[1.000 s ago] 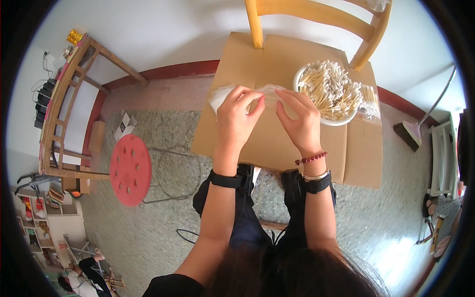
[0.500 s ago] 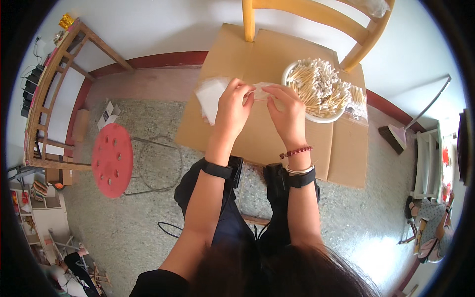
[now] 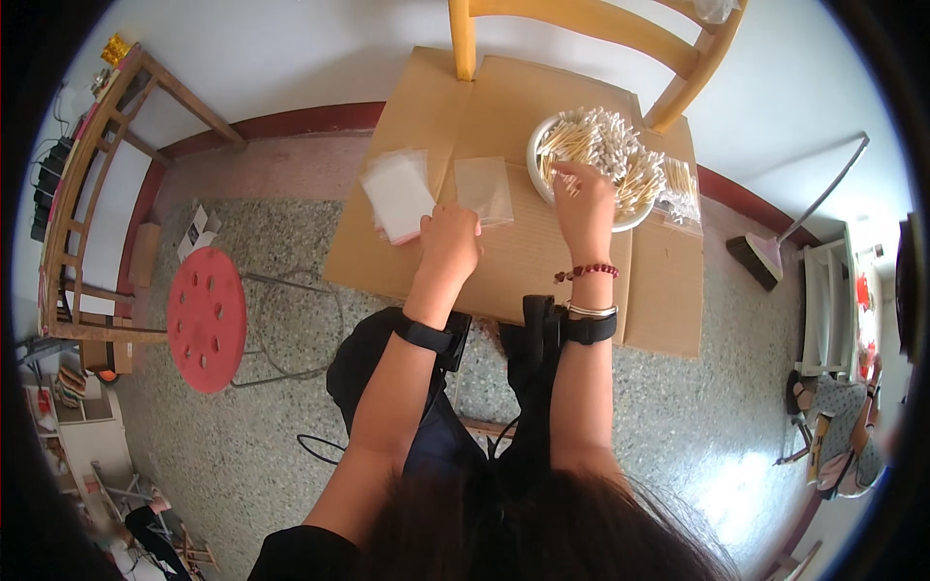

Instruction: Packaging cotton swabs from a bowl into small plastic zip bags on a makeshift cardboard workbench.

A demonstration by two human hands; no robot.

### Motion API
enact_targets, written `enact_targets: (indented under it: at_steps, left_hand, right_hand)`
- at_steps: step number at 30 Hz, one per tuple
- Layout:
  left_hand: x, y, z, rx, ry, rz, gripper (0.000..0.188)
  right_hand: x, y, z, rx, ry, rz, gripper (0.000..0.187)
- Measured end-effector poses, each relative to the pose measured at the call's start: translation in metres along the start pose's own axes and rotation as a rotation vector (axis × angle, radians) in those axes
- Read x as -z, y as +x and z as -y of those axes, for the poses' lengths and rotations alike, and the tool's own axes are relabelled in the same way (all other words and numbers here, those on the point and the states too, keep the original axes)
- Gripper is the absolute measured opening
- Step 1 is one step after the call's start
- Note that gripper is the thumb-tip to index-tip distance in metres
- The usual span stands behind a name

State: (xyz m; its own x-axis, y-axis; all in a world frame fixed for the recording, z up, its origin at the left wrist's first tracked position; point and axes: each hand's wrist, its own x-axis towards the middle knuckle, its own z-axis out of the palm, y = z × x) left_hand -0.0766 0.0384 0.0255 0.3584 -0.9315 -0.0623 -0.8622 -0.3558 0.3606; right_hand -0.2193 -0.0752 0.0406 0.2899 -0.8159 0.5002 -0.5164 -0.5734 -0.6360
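My right hand (image 3: 587, 197) is over the left side of a white bowl (image 3: 535, 171) heaped with cotton swabs (image 3: 620, 140). Its index finger is stretched out above the swabs, and its fingers look apart. A small clear plastic bag (image 3: 484, 184) lies flat on the cardboard (image 3: 542, 266). By the bag's lower left corner, my left hand (image 3: 451, 237) is closed with its fingers curled under; whatever it may hold is hidden. Just left of that hand lies a stack of clear plastic bags (image 3: 398, 194).
Bagged swabs (image 3: 680, 189) lie right of the bowl. A yellow wooden chair back (image 3: 581, 29) rises at the cardboard's far edge. A red stool (image 3: 206, 320) stands to the left, a broom (image 3: 756, 259) to the right. Another person (image 3: 155, 528) is partly visible at lower left.
The small bag has gone from between my hands to the cardboard. My right hand has moved to the bowl; my left hand has drawn back toward me and closed.
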Motion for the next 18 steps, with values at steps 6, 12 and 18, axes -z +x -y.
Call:
enact_targets:
  at_steps: [6, 12, 18]
  left_hand:
    - [0.007, -0.003, 0.003, -0.04, -0.002, -0.076, 0.017]
    - [0.008, -0.003, 0.003, -0.116, -0.087, -0.152, 0.014]
    - [0.015, -0.005, 0.006, -0.038, -0.024, -0.235, 0.013]
  right_hand:
    - [0.011, 0.006, -0.027, -0.318, -0.07, -0.024, 0.024]
    - [0.003, 0.009, -0.018, -0.427, -0.244, 0.001, 0.035]
    - [-0.001, 0.011, -0.013, -0.453, -0.299, 0.014, 0.051]
